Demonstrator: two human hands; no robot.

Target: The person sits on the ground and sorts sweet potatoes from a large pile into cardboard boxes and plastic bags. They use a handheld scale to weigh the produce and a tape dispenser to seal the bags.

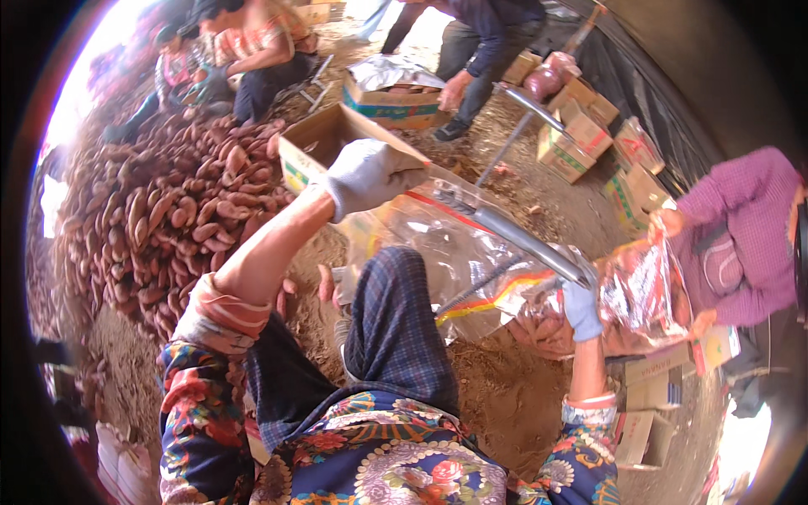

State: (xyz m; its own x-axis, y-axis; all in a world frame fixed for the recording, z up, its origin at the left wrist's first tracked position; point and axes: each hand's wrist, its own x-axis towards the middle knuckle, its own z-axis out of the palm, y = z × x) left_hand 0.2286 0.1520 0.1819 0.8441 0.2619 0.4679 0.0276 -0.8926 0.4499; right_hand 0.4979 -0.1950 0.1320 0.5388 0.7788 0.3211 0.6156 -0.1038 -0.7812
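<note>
My left hand [372, 177], in a pale knit glove, is closed on the upper edge of a clear plastic bag [435, 233] with red and yellow bands. Behind that hand stands an upright cardboard box [303, 158]. My right hand [582, 303], gloved too, is at the lower end of a grey metal tube [530, 243] and plastic film; its fingers are partly hidden, so what it grips is unclear. The tube slants across the bag in front of my knees. Just right of my right hand lies a filled clear bag of sweet potatoes [644, 297].
A large heap of sweet potatoes [170, 214] lies at the left. A person in purple [745, 233] holds the filled bag at the right. Other people sit and bend at the top, near a filled cardboard box [391, 107]. More boxes [574, 139] stand along the right.
</note>
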